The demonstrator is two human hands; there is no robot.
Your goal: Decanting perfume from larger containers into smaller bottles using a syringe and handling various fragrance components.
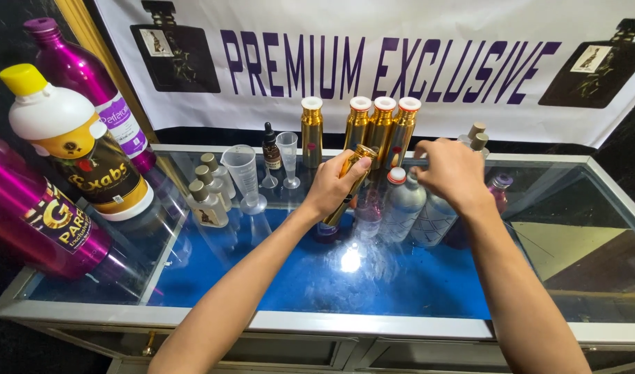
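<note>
Left hand point(329, 185) clamped around a gold metal bottle point(346, 185), tilted, its top leaning right and away, base low over the glass worktop point(414, 284). Right hand point(450, 172) hovers just right of the bottle's top, fingers curled together; cannot tell whether it pinches anything. The held bottle sits mid-worktop, in front of a row of upright gold bottles point(381, 128) with white-and-red caps; one more gold bottle point(311, 131) stands apart to their left. Under and between the hands: silver bottles point(402, 208), one with a red-rimmed cap, and a small purple-capped bottle point(500, 188) to the right. Left of the held bottle: clear measuring cup point(243, 170), small clear graduated beaker point(288, 156), dark dropper bottle point(270, 149), three small spray bottles with tan caps point(208, 194). Far left: magenta bottles point(75, 73) lying or leaning, and a white bottle with yellow cap point(65, 131). White banner point(373, 41) behind.
</note>
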